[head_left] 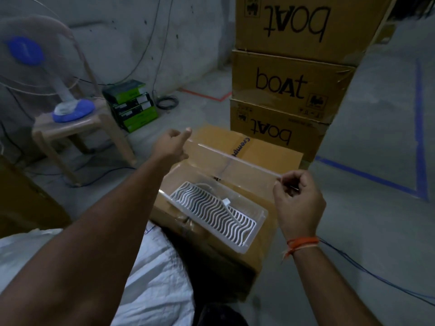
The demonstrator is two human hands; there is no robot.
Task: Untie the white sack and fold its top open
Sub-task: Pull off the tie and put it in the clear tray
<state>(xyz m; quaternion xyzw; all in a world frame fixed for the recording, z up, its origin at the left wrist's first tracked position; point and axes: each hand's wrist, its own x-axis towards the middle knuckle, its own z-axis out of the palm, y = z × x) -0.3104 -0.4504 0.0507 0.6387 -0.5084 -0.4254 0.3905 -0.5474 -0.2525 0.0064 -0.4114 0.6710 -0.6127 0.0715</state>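
Both hands are raised with a thin pale strip [230,158] stretched taut between them. On the right, the right hand [297,201], with an orange thread band [302,243] at its wrist, is curled closed and pinches one end of the strip between thumb and fingertips. Farther out and to the left, the left hand [173,147] is closed on the other end, thumb tip up, though blur hides the exact grip.

Nearest of all, below the left forearm, lies the white sack [153,276], its woven cloth crumpled; whether its top is tied cannot be made out. Just beyond it, under and between the hands, an open cardboard box [266,154] holds a clear plastic tray [256,222] with a white wavy-ribbed part [211,208] lying in it.

Past the hands, three brown cartons marked "boat" [289,83] are stacked one on another. Well left of the left hand, a beige plastic chair [80,128] carries a table fan with a blue base [73,110], and green boxes [131,104] are piled by the grey wall. Blue tape lines [421,137] run across the floor right of the right hand.
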